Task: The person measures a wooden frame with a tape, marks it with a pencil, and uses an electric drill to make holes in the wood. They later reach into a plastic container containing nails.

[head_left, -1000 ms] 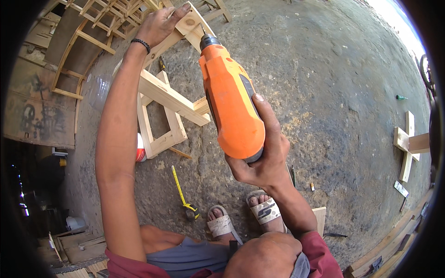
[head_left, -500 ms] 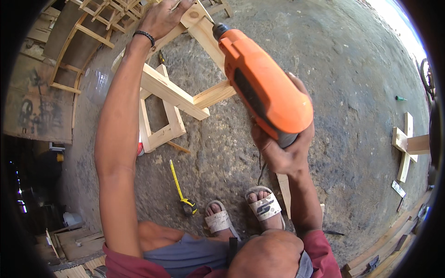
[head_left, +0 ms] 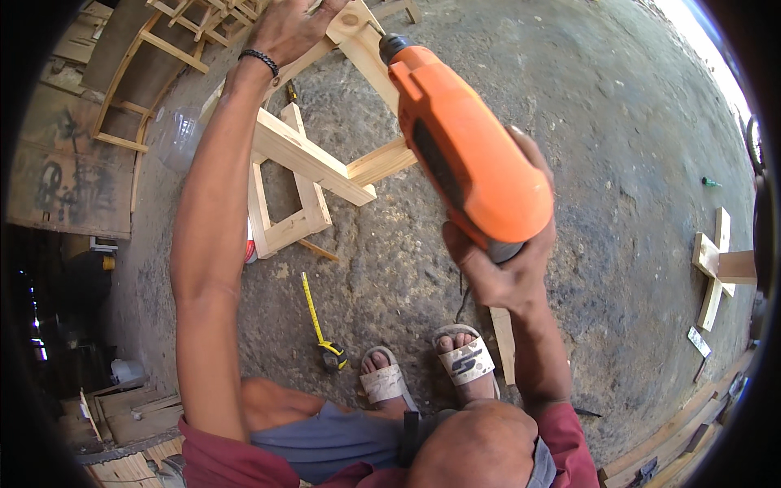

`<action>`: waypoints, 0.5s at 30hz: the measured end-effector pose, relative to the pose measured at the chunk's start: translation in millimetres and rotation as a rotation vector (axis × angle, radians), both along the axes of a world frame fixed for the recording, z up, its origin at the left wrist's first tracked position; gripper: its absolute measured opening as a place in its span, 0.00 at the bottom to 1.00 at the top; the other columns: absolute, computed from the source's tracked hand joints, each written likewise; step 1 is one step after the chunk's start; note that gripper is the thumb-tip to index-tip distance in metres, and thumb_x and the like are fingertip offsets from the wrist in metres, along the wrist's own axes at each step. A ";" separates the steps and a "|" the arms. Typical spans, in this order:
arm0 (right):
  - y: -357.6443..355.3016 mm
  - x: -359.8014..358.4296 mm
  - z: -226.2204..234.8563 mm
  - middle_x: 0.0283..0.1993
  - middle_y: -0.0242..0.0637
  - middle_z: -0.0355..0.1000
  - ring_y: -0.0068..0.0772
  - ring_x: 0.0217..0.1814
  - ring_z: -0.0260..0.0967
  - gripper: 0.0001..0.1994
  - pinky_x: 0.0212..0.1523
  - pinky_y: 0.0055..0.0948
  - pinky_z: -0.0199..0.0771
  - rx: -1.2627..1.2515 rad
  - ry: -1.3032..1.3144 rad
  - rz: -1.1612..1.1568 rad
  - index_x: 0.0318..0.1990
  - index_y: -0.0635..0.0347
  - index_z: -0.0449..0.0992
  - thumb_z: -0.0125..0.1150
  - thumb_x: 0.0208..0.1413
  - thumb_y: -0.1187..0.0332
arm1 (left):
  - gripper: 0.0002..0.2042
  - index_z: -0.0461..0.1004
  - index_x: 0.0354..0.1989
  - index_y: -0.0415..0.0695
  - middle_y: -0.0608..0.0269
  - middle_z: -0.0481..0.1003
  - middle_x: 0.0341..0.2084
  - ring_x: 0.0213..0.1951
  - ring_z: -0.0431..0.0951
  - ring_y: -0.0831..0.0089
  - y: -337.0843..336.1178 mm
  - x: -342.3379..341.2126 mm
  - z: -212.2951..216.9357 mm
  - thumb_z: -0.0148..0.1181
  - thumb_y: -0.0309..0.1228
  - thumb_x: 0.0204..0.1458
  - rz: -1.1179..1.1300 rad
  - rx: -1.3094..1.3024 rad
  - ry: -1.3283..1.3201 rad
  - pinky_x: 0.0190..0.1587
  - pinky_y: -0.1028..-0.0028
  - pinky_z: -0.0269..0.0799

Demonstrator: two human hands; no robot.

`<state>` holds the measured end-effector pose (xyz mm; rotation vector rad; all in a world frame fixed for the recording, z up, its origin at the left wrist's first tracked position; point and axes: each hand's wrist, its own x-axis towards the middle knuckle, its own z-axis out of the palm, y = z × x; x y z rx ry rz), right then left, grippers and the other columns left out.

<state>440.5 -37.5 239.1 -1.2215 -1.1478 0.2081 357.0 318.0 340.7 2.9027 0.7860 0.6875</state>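
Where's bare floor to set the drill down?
Bare floor lies widest between the orange drill and the crossed wood pieces at far right; a smaller patch sits between the wooden frame and the sandals, right of the tape measure. It's crowded upper left, around the left hand.

There is one left hand (head_left: 289, 31) at eleven o'clock, one right hand (head_left: 518, 283) at three, one drill (head_left: 476, 154) at one and one bracelet (head_left: 260, 58) at eleven. Perhaps two wooden frames (head_left: 315, 162) show between ten and eleven, partly hidden. There is one clear container (head_left: 182, 134) at ten, one wooden cross (head_left: 713, 262) at three, one tape measure (head_left: 333, 356) at seven, and two sandals (head_left: 469, 363) near six.
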 end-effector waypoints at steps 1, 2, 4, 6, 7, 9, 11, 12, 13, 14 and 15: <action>-0.3 -4.0 1.8 0.60 0.50 0.72 0.42 0.61 0.72 0.44 0.64 0.38 0.67 -0.010 -0.025 -0.004 0.70 0.69 0.55 0.69 0.43 0.70 | 0.39 0.80 0.43 0.37 0.44 0.80 0.34 0.40 0.81 0.53 -2.5 -0.5 0.1 0.44 0.68 0.58 0.005 -0.001 0.009 0.48 0.59 0.72; -0.6 -7.8 3.8 0.59 0.50 0.72 0.42 0.60 0.72 0.44 0.64 0.38 0.67 -0.021 -0.050 -0.007 0.70 0.69 0.55 0.69 0.44 0.70 | 0.39 0.79 0.42 0.37 0.44 0.80 0.33 0.39 0.80 0.53 -4.7 -1.3 0.8 0.45 0.68 0.58 0.010 -0.002 0.018 0.47 0.60 0.72; -0.4 -12.7 8.0 0.58 0.51 0.73 0.43 0.59 0.74 0.45 0.64 0.39 0.68 -0.052 -0.098 -0.024 0.70 0.69 0.54 0.69 0.43 0.69 | 0.38 0.79 0.41 0.37 0.45 0.80 0.32 0.38 0.80 0.54 -10.0 -1.4 1.6 0.45 0.67 0.58 0.007 -0.004 0.008 0.47 0.60 0.72; -0.5 -14.2 11.2 0.57 0.52 0.74 0.44 0.59 0.75 0.45 0.63 0.40 0.69 -0.045 -0.115 -0.021 0.70 0.68 0.54 0.70 0.44 0.68 | 0.38 0.79 0.41 0.36 0.45 0.79 0.31 0.37 0.80 0.54 -14.0 -0.8 0.8 0.45 0.67 0.59 -0.008 -0.005 -0.026 0.46 0.61 0.72; 0.5 -14.2 11.7 0.57 0.52 0.74 0.45 0.58 0.76 0.45 0.62 0.40 0.70 -0.035 -0.106 -0.020 0.70 0.68 0.54 0.70 0.44 0.68 | 0.38 0.79 0.40 0.36 0.45 0.79 0.30 0.36 0.80 0.54 -13.5 -0.8 1.3 0.45 0.67 0.59 -0.004 0.006 -0.012 0.45 0.61 0.72; -0.2 -16.3 14.1 0.56 0.53 0.75 0.45 0.58 0.77 0.45 0.61 0.41 0.71 -0.049 -0.085 -0.015 0.70 0.67 0.54 0.70 0.43 0.67 | 0.37 0.79 0.40 0.36 0.45 0.78 0.29 0.35 0.79 0.54 -13.0 -0.8 3.4 0.45 0.66 0.59 0.003 0.028 0.014 0.44 0.60 0.72; -3.1 -20.3 17.7 0.56 0.54 0.75 0.47 0.57 0.77 0.45 0.61 0.42 0.72 -0.095 -0.059 -0.007 0.70 0.67 0.55 0.71 0.43 0.67 | 0.36 0.78 0.39 0.36 0.45 0.77 0.27 0.33 0.78 0.54 -14.1 -2.1 4.6 0.46 0.65 0.60 0.012 0.030 0.029 0.42 0.60 0.72; -2.4 -21.9 17.0 0.56 0.54 0.75 0.48 0.57 0.77 0.45 0.61 0.42 0.73 -0.086 -0.077 -0.018 0.70 0.66 0.55 0.71 0.43 0.67 | 0.36 0.78 0.38 0.36 0.45 0.77 0.27 0.32 0.77 0.54 -14.8 -2.4 4.9 0.46 0.65 0.60 0.016 0.032 0.037 0.41 0.60 0.71; -1.5 -23.6 15.6 0.56 0.55 0.75 0.49 0.58 0.77 0.45 0.60 0.43 0.73 -0.076 -0.095 -0.028 0.70 0.66 0.55 0.71 0.43 0.66 | 0.36 0.78 0.38 0.36 0.45 0.76 0.26 0.31 0.77 0.54 -15.3 -2.8 4.6 0.46 0.64 0.60 0.015 0.035 0.034 0.41 0.60 0.71; -1.0 -24.3 14.7 0.56 0.55 0.75 0.50 0.58 0.77 0.45 0.60 0.43 0.73 -0.066 -0.114 -0.038 0.70 0.66 0.55 0.71 0.43 0.66 | 0.35 0.78 0.37 0.36 0.45 0.76 0.26 0.31 0.76 0.54 -16.0 -3.2 4.7 0.47 0.64 0.61 0.015 0.039 0.032 0.40 0.60 0.71; 0.0 -22.9 14.4 0.57 0.56 0.74 0.53 0.58 0.77 0.44 0.61 0.44 0.73 -0.051 -0.133 -0.052 0.70 0.66 0.55 0.70 0.43 0.67 | 0.35 0.77 0.36 0.36 0.45 0.75 0.25 0.30 0.75 0.54 -17.6 -2.9 4.0 0.47 0.64 0.61 0.014 0.041 0.028 0.40 0.60 0.71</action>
